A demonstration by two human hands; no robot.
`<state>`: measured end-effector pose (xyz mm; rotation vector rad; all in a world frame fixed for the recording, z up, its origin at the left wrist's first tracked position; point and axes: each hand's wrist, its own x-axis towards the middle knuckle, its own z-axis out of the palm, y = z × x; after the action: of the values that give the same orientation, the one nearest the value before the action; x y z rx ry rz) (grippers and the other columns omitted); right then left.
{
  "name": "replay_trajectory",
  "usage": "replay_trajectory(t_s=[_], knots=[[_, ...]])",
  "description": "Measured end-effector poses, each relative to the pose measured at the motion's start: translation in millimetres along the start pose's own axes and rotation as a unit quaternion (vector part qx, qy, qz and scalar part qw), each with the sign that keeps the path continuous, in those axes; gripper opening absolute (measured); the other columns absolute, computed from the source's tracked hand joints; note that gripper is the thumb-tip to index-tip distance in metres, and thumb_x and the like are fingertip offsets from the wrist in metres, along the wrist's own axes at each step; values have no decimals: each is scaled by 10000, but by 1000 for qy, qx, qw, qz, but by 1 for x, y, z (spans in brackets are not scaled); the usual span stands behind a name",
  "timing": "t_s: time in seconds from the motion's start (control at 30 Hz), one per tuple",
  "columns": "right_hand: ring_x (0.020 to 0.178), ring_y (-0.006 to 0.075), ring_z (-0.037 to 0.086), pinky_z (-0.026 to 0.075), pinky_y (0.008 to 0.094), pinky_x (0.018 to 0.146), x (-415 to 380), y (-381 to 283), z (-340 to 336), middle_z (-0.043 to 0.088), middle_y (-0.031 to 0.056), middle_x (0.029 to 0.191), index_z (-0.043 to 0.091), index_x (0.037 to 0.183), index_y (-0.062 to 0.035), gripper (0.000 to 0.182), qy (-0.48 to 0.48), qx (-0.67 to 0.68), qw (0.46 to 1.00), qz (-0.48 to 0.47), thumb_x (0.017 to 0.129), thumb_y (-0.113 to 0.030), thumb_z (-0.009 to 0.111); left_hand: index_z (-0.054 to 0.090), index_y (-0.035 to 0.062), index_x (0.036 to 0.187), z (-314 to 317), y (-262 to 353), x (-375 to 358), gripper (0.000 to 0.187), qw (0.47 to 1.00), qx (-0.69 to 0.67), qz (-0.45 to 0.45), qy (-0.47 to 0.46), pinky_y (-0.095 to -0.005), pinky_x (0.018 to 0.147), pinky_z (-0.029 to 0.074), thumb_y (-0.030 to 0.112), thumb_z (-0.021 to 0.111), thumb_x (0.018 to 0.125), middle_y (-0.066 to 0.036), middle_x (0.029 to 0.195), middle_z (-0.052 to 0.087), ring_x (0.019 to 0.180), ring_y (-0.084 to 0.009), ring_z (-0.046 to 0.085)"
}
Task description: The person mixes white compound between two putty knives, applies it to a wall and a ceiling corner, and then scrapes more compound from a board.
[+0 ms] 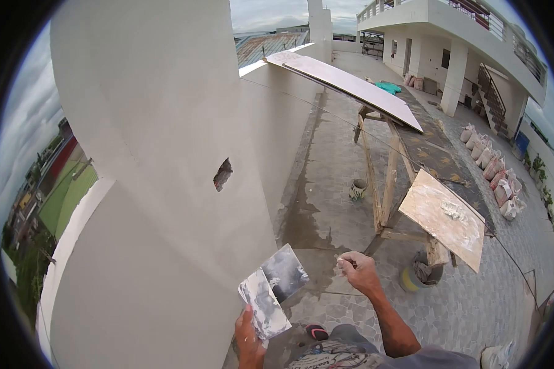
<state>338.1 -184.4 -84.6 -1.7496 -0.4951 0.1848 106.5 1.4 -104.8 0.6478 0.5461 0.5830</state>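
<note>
Low in the centre, my left hand (247,339) grips a flat, rectangular plate (263,307) smeared with white and grey paste. A second shiny metal plate (285,272), streaked with the same paste, lies against its upper right edge. My right hand (359,270) is raised to the right, its fingers closed in a pinch. A small whitish bit shows at the fingertips; I cannot tell what it is. To my left rises a smooth, pale plastered wall (166,129) with a ragged hole (223,174) in it.
A board (440,237) bearing white paste (454,211) rests on wooden trestles (391,184). Behind it slants a long white panel (357,86). One bucket (357,190) stands beyond the trestle, another (420,272) below the board. Several filled sacks (493,166) line the right side. A thin line crosses the space.
</note>
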Motion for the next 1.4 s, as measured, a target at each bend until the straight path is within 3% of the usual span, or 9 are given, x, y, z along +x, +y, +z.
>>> replay_trajectory(t_s=[0.3, 0.53, 0.63, 0.7, 0.77, 0.93, 1.03, 1.13, 1.4], knots=[[600, 101, 626, 522, 264, 537, 0, -1, 4, 667, 66, 706, 662, 865, 36, 92, 13, -35, 998, -40, 895, -51, 651, 574, -64, 1161, 8, 7, -5, 390, 999, 5, -35, 19, -301, 740, 559, 294, 562, 1006, -96, 992, 686, 811, -165, 680], [565, 84, 586, 498, 249, 524, 4, 12, 2, 639, 42, 688, 637, 846, 0, 111, 11, -9, 999, 29, 915, -81, 668, 620, -25, 1098, -2, 5, -4, 384, 998, 10, -58, 13, -259, 691, 531, 344, 574, 1001, -47, 937, 689, 761, -86, 645], [560, 84, 573, 492, 252, 523, 15, 47, -4, 626, 33, 701, 635, 871, -2, 95, 21, -13, 999, -35, 927, -76, 653, 624, -20, 1091, -5, 4, -5, 404, 997, 29, -69, 23, -246, 686, 518, 370, 570, 1001, -37, 936, 687, 760, -77, 635], [585, 86, 577, 491, 243, 536, 24, 53, 1, 620, 40, 701, 637, 876, 8, 87, 93, -118, 970, -192, 928, -61, 641, 625, -22, 1090, -8, 2, -2, 409, 996, 39, -74, 30, -246, 690, 518, 374, 569, 1002, -34, 939, 686, 771, -76, 636], [591, 84, 574, 482, 237, 535, 28, 59, 1, 613, 44, 700, 638, 888, 10, 79, 113, -138, 958, -223, 932, -55, 633, 624, -27, 1098, -12, -4, 1, 418, 996, 27, -81, 23, -245, 693, 516, 376, 565, 1004, -29, 938, 683, 778, -73, 632], [560, 75, 557, 460, 228, 502, 23, 40, -7, 585, 39, 666, 626, 882, -2, 120, 66, -2, 998, -8, 955, -98, 628, 618, -42, 1126, -4, 0, -4, 433, 997, 29, -63, 28, -255, 701, 516, 369, 560, 1006, -35, 954, 677, 793, -77, 631], [547, 71, 550, 465, 224, 496, 26, 41, -17, 579, 37, 641, 615, 864, -5, 175, 65, -79, 995, -6, 966, -146, 629, 604, -59, 1147, -14, -2, -1, 435, 997, 47, -65, 16, -292, 747, 538, 350, 559, 1006, -76, 1002, 676, 843, -114, 656], [524, 71, 526, 453, 231, 480, 29, 41, -17, 556, 26, 602, 593, 832, -1, 227, 38, -49, 998, 18, 974, -176, 624, 614, -52, 1133, -16, -5, 0, 439, 997, 36, -64, 15, -266, 719, 524, 365, 557, 1007, -57, 974, 678, 810, -91, 642], [620, 89, 543, 464, 247, 540, 24, 45, 2, 576, 48, 772, 564, 945, 4, 59, 24, -50, 998, -26, 933, -28, 612, 636, -37, 1107, -6, 1, -7, 450, 998, 19, -42, 34, -214, 608, 476, 395, 557, 1006, -2, 873, 672, 692, -38, 592]])
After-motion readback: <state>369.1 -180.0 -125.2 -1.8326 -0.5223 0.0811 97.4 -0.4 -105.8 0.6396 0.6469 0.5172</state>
